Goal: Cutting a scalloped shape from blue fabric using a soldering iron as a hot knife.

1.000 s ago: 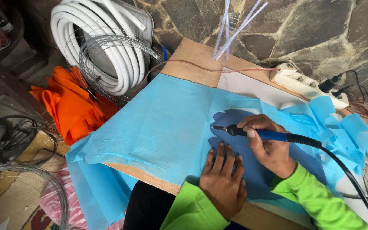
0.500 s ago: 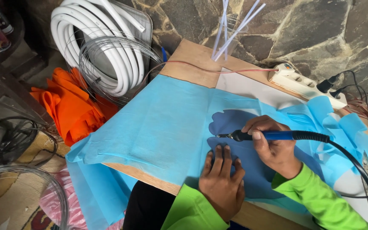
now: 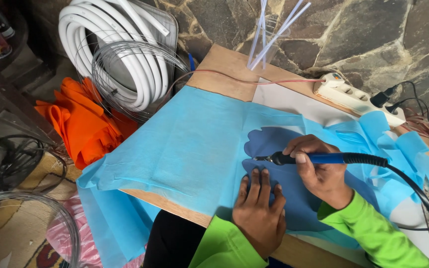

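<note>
A light blue fabric sheet (image 3: 184, 149) lies spread over a wooden board (image 3: 224, 62). A darker blue petal-shaped pattern (image 3: 264, 141) shows in it. My left hand (image 3: 259, 211) lies flat on the fabric, fingers together, pressing it down. My right hand (image 3: 319, 168) grips a blue-handled soldering iron (image 3: 323, 158) like a pen. Its metal tip touches the fabric at the pattern's edge, just above my left fingertips. A black cord runs from the iron off to the right. Both sleeves are bright green.
A white power strip (image 3: 358, 97) with black plugs sits at the board's far right. Clear plastic rods (image 3: 269, 34) stand at the back. A coiled white hose (image 3: 110, 54) and wire loops lie at the left, over orange fabric (image 3: 83, 124). Blue offcuts (image 3: 403, 149) lie at the right.
My right hand has moved the iron's tip a little down and right along the pattern's edge. My left hand has stayed flat on the fabric.
</note>
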